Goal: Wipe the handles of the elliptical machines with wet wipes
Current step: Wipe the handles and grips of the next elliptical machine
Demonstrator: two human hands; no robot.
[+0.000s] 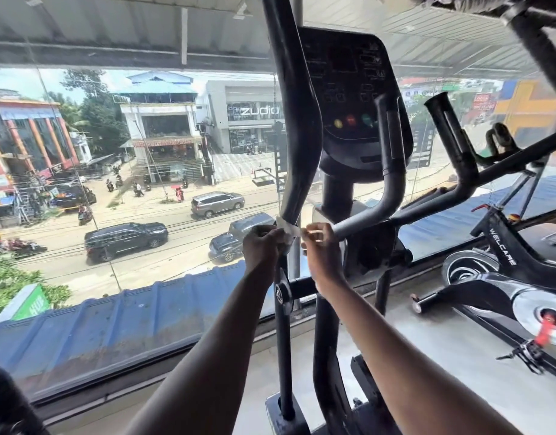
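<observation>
With my left hand (260, 246) and right hand (321, 246) each pinching an end of the wet wipe (287, 229) wrapped around the foot of the elliptical's long moving handle (294, 127), I judge I'm mid-wipe and next must slide it up the grip.

— What can't you make out from up there?

— Your left hand (261, 246) covers most of the wet wipe (287, 230); only a pale strip shows between your hands, so you can't tell how far it wraps round the long handle (297, 127). That handle runs off the top edge.

— And your right hand (320, 246)?

— You see its back only; the fingertips are hidden, and whether they touch the grey bar (361, 221) is unclear.

— The console (348, 98)?

— Dark against the window; its screen and button labels are unreadable. Your forearms leave the bottom edge, and the spin bike (502, 268) is cut off on the right.
</observation>
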